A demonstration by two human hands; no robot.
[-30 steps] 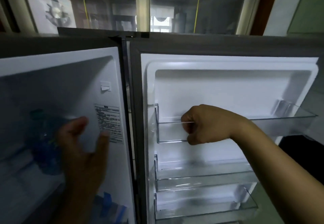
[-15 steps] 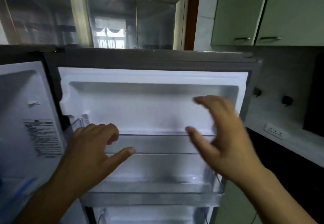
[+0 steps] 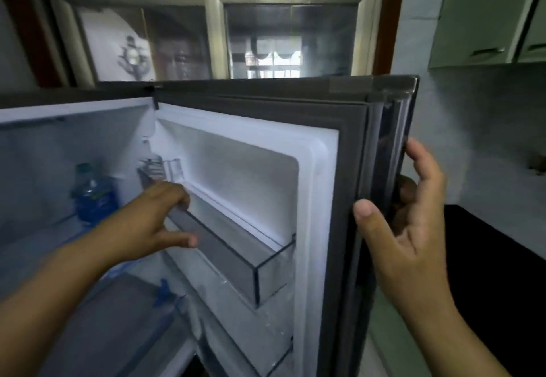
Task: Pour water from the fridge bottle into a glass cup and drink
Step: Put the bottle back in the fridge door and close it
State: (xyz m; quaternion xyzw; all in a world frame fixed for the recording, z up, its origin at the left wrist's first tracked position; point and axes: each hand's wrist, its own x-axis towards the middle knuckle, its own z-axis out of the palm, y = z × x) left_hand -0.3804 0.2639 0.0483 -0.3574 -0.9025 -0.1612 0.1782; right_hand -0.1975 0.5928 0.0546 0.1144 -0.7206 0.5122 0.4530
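Observation:
A blue water bottle [image 3: 90, 196] with a pale cap stands upright on a shelf inside the open fridge, at the left. My left hand [image 3: 147, 220] is to its right, fingers hooked over the rim of the clear upper door shelf [image 3: 236, 252], thumb stretched along its front. My right hand [image 3: 407, 229] grips the outer edge of the grey fridge door [image 3: 348, 170], thumb on the gasket side and fingers wrapped behind. No glass cup is in view.
A glass shelf [image 3: 118, 317] with blue tape lies low inside the fridge. Another clear door shelf sits below the upper one. Pale wall cabinets [image 3: 478, 13] hang at upper right above a dark counter [image 3: 502, 258]. A window [image 3: 266, 37] is behind the fridge.
My right hand has moved from in front of the door shelves to the door's outer edge and taken hold. My left hand now hooks the shelf rim. The bottle is in view again.

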